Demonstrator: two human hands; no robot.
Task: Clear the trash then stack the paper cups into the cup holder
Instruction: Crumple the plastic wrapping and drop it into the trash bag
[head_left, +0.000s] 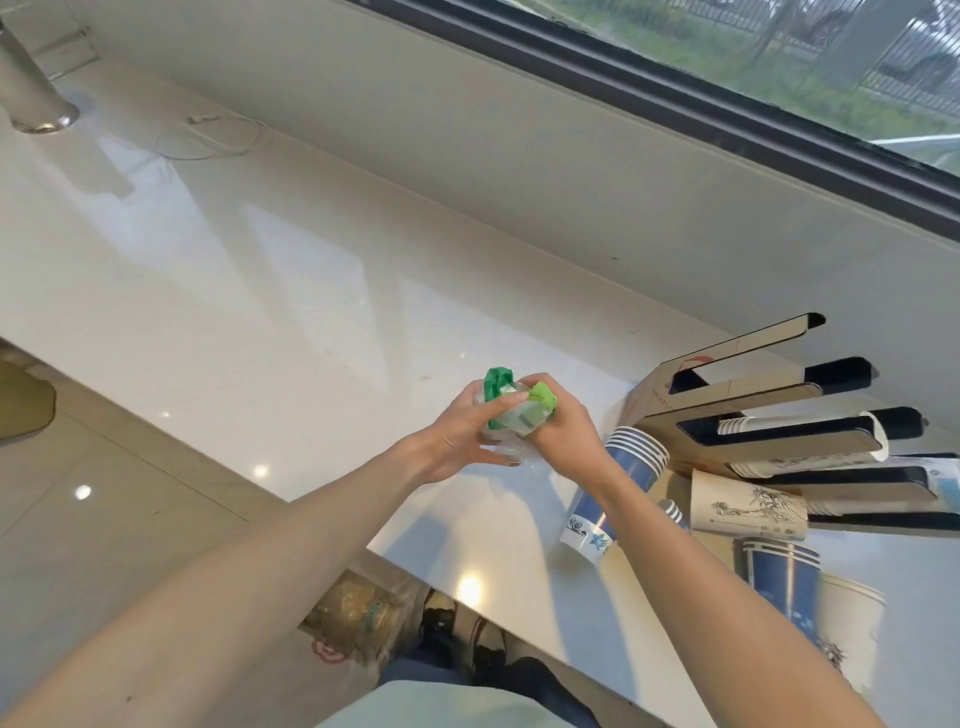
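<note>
1. The pale glossy stone counter (291, 291) is noted as the largest surface. Broad bare room lies to the left of and beyond the fingers; its near edge runs just below the wrists, with floor beyond it.
2. The tan cardboard cup holder with dark slots (753, 415) lies to the right of the fingers, its slots running away to the right. At least one white cup is seen lodged in a slot.
3. Loose paper cups are found between the right forearm and the holder: a nested stack of blue-and-white paper cups (618, 483) on its side just right of the right wrist, a cream paper cup with an ink bamboo drawing (748, 506) further right, and another blue stack (784, 577) nearer the body.
4. A bag of what appears to be trash (363, 613) is seen under the counter edge, below and nearer the body than the fingers.
5. The crumpled clear-and-green plastic wrapper bundle (514, 410) is held above the counter between both hands; it is compact, with no clear long axis.
6. The left hand (462, 441) is closed around the bundle's left side, the right hand (561, 431) gripping its right end.
7. Judgement: the trash step is in hand. The drop lies down and toward the body; the cups by the right wrist risk being knocked.
</note>
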